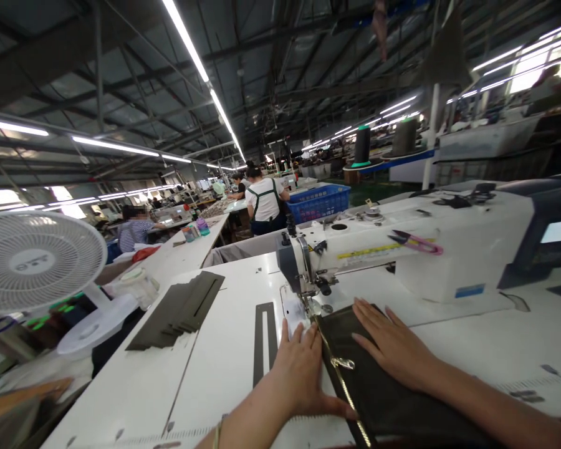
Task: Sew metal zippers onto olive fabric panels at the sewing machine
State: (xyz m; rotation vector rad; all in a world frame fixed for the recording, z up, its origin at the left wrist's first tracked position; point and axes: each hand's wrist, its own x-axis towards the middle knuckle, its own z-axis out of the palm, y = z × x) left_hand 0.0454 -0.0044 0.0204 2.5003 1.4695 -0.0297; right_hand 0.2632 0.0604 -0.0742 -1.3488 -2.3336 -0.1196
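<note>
A dark olive fabric panel point(393, 399) with a gold zipper point(341, 374) lies on the white sewing table, its far end at the needle of a white sewing machine point(453, 249). My left hand point(299, 368) rests along the zipper's left edge, fingers spread near the presser foot and thumb on the zipper tape. Flat on the panel, my right hand point(393, 340) has its fingers stretched toward the machine. The zipper's gold pull point(343, 363) sits between my hands. Left of my left hand lies a grey slotted strip point(258, 343).
A stack of grey-olive pieces point(177, 308) lies on the table's left. A white fan point(37, 262) stands at far left. Pink-handled thread snips point(418, 243) rest on the machine arm. Beyond are a blue crate point(320, 202), thread cones point(362, 146) and a person in white point(264, 199).
</note>
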